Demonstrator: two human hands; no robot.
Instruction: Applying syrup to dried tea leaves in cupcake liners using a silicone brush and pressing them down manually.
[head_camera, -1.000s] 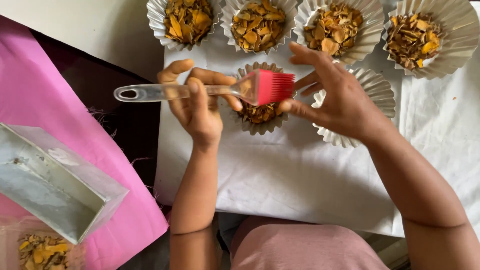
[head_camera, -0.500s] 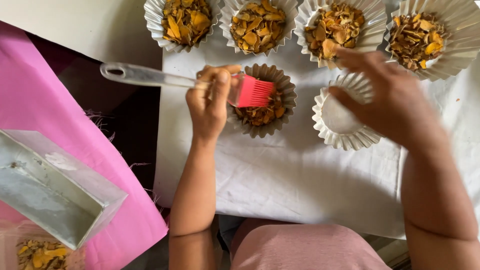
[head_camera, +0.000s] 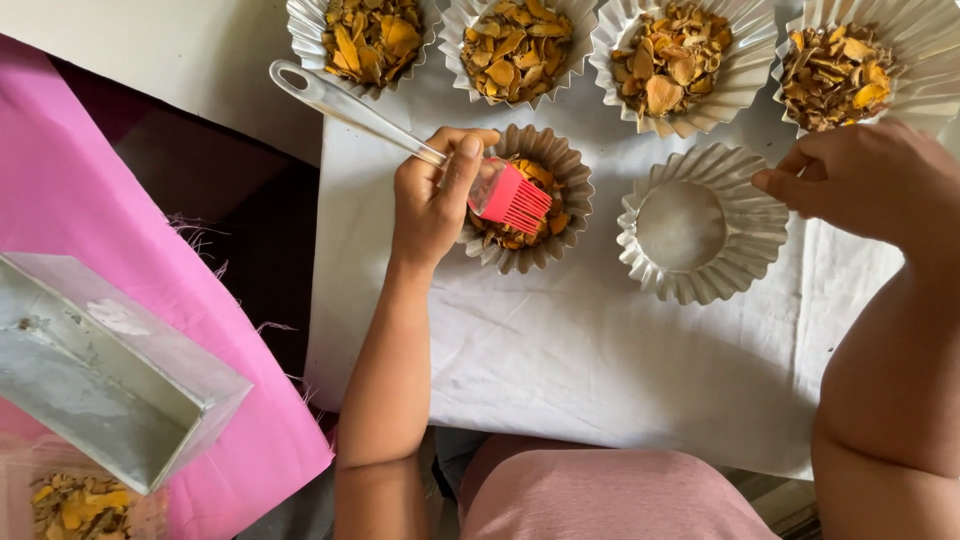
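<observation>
1. The left hand (head_camera: 432, 200) is closed around a silicone pastry brush with a clear handle and red bristles (head_camera: 420, 145), with the thumb pressed along the handle near the head.
2. The brush's red bristles lie over a fluted paper baking cup partly filled with dried orange-brown flakes (head_camera: 525, 200), which sits on the white cloth-covered surface (head_camera: 560, 350). The clear handle slants up and to the left, and its looped end lies near the far-left filled cup.
3. The right hand (head_camera: 865, 180) grips nothing. Its fingers are loosely curled and its fingertips sit at the right rim of an empty white fluted paper cup (head_camera: 700, 225); I cannot tell whether they touch the rim.
4. The empty cup stands just beside the cup under the brush, on its right.
5. Along the far edge of the surface, four more fluted paper cups (head_camera: 515, 45) stand in a row, each heaped with the same dried flakes.
6. To the left, a pink cloth (head_camera: 70, 200) carries an empty rectangular metal loaf tin (head_camera: 100, 380), well apart from the hands.
7. At the lower left corner, a clear container with more dried flakes (head_camera: 80, 500) is partly in view.
</observation>
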